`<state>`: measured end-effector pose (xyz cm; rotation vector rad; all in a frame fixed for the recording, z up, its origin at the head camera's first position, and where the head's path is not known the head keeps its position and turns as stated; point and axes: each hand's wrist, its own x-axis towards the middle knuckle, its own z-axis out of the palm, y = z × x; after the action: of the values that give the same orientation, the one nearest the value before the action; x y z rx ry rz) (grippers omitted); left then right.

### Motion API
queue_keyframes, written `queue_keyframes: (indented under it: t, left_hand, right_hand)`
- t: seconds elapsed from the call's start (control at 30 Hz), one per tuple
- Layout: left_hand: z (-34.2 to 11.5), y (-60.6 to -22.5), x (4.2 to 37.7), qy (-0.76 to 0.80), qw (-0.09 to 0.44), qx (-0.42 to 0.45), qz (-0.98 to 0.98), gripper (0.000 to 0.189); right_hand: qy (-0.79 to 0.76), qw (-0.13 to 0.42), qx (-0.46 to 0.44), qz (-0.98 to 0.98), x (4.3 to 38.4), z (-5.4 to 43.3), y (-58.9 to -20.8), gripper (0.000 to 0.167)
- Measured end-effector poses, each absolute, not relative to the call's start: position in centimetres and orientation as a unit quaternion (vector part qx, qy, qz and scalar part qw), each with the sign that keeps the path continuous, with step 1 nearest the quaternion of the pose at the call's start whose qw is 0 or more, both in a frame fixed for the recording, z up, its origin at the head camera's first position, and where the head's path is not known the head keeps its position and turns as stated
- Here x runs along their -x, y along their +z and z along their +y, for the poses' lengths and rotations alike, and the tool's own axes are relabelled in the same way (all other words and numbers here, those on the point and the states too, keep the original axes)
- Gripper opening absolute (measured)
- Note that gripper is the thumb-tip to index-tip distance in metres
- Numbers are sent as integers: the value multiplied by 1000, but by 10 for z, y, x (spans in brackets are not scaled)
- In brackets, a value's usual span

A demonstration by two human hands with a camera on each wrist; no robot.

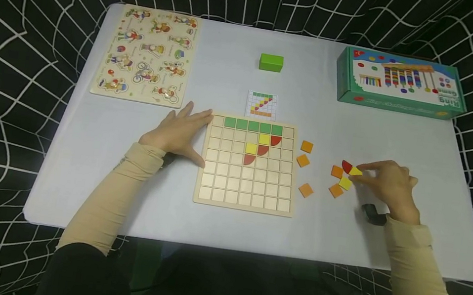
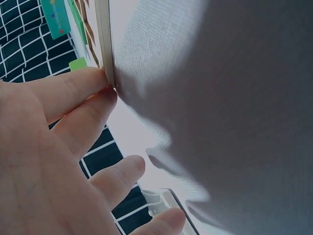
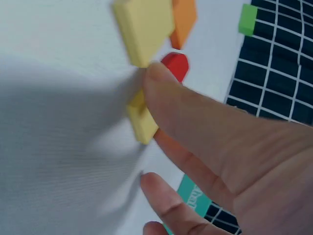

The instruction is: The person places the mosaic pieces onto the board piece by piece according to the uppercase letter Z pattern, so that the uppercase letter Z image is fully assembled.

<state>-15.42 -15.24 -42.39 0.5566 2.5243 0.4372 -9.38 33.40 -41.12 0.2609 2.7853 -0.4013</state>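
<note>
A wooden grid board (image 1: pixel 214 182) lies mid-table, holding a row of green square tiles (image 1: pixel 253 126) with yellow squares (image 1: pixel 264 139) and red quarter-round tiles (image 1: pixel 249 159) stepping down below. My left hand (image 1: pixel 181 133) rests at the board's left edge, fingers spread; in the left wrist view fingertips touch the board's rim (image 2: pixel 106 44). Off to the right, my right hand (image 1: pixel 386 183) pinches a yellow tile (image 3: pixel 142 120) between thumb and index finger. Beside it lie a red tile (image 1: pixel 346 166), another yellow tile (image 1: pixel 345 183) and orange tiles (image 1: pixel 337 171).
Loose orange tiles (image 1: pixel 305 190) lie just right of the board. A small pattern card (image 1: pixel 262 106) sits above it, with a green block (image 1: pixel 271 63) farther back. A picture puzzle board (image 1: pixel 147 56) stands back left, a green game box (image 1: pixel 402 84) back right.
</note>
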Motion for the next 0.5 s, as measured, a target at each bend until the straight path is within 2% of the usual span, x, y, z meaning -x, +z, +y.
queue_keyframes:
  t: [0.5]
  left_hand:
    - [-153,-425,155,158,256,-206,931,132]
  right_hand:
    - [-189,120,-95,970,93,344,-409,35]
